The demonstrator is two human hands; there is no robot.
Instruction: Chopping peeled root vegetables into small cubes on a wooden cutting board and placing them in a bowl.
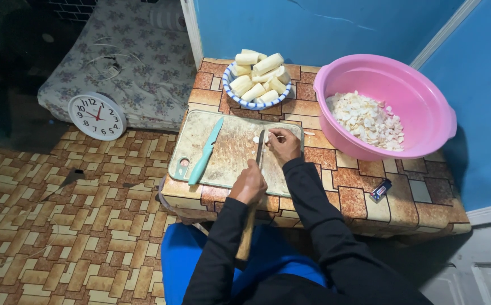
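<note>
We look down on a small patterned surface [364, 186] set against a blue wall. Our left hand [249, 184] has its grip closed around the wooden handle of a long knife [260, 151], whose blade lies across a worn cutting board [231, 152]. Our right hand [284, 146] pinches a small pale piece [257, 139] against the board, fingertips touching it and right beside the blade.

A teal knife [205, 151] lies loose on the board's left side. Farther away sits a blue-rimmed bowl [233, 97] heaped with peeled pale chunks, and to the right a pink basin [426, 121] holds thin slices. A small dark lighter-like object [380, 190] lies near the surface's near edge.

The piece is small and the fingers crowd the edge, so we judge a slip of the blade could nick them. The board also overhangs the surface's near-left edge and could tip under pressure.
</note>
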